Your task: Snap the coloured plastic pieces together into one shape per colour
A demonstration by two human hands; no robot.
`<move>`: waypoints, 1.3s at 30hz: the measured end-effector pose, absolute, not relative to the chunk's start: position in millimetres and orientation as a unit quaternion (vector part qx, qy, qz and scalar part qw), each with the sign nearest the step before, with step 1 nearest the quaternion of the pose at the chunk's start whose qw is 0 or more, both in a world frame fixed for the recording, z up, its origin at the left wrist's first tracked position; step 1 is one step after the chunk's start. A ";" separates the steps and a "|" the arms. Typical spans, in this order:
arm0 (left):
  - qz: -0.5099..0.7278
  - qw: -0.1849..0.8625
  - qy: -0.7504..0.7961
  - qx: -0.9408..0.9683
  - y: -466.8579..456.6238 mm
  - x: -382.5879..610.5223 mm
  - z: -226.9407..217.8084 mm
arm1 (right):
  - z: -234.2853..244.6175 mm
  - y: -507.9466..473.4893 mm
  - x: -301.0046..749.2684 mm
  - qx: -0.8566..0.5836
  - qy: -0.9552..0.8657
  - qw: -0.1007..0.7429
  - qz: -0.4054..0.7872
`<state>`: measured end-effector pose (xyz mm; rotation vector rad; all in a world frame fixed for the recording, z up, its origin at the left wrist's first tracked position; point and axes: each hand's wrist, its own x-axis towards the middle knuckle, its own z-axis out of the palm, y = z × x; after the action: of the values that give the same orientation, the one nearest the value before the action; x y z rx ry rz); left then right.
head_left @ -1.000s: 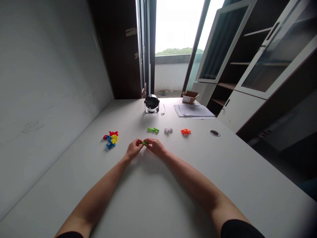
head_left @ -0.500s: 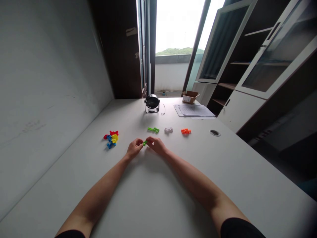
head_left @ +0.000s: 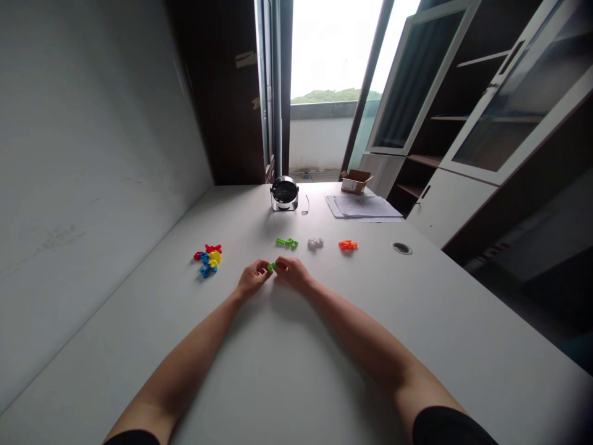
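Head-camera view: two bare hands work over a white desk (head_left: 324,346), forearms entering from the bottom of the frame. Left hand (head_left: 252,278) and right hand (head_left: 293,274) face each other, curled and nearly closed. Their fingertips (head_left: 280,263) pinch a small lime-green plastic piece (head_left: 271,266) from opposite sides, and the piece sits in the narrow gap between the hands. Whether it touches the desk cannot be confirmed from this angle.

Just beyond the fingers lies a row of three items: a green plastic piece (head_left: 287,243), a white plastic piece (head_left: 315,243) and an orange plastic piece (head_left: 348,245). Left of the fingers, near them, sits a cluster of red, blue and yellow plastic pieces (head_left: 208,259). Well beyond the fingers stand a round metal desk fan (head_left: 284,193), a stack of papers (head_left: 361,207) and a small cardboard box (head_left: 356,181). Right of the fingers, a cable grommet (head_left: 402,248) is set into the desk.
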<state>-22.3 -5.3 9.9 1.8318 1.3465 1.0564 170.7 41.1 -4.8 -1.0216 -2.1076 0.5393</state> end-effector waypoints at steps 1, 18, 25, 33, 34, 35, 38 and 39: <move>0.397 0.310 0.512 0.696 -5.7 -22.3 10.7 | -4.9 41.2 170.4 -0.396 -0.819 0.360 0.208; 0.378 0.277 0.538 0.701 -12.2 -20.1 20.2 | 9.1 32.9 173.5 -0.346 -0.838 0.366 0.209; 0.370 0.272 0.542 0.703 -9.1 -20.7 16.4 | 9.5 32.2 176.2 -0.345 -0.845 0.352 0.207; 0.361 0.254 0.546 0.712 -7.7 -21.1 15.2 | 2.2 35.7 171.7 -0.355 -0.838 0.359 0.207; 0.359 0.250 0.545 0.715 -7.7 -21.3 14.9 | 1.6 36.0 171.3 -0.356 -0.838 0.359 0.205; 0.359 0.248 0.543 0.718 -7.5 -21.4 14.5 | 1.1 36.2 171.0 -0.357 -0.838 0.359 0.203; 0.360 0.252 0.543 0.716 -6.9 -21.3 13.6 | 0.1 36.4 170.7 -0.361 -0.840 0.357 0.194; 0.361 0.253 0.544 0.714 -6.7 -21.2 13.5 | -0.1 36.5 170.8 -0.362 -0.840 0.355 0.192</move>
<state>-21.2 -6.7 13.5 1.9415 1.4778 0.9799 170.8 36.5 -0.1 -0.9354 -2.1713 0.4951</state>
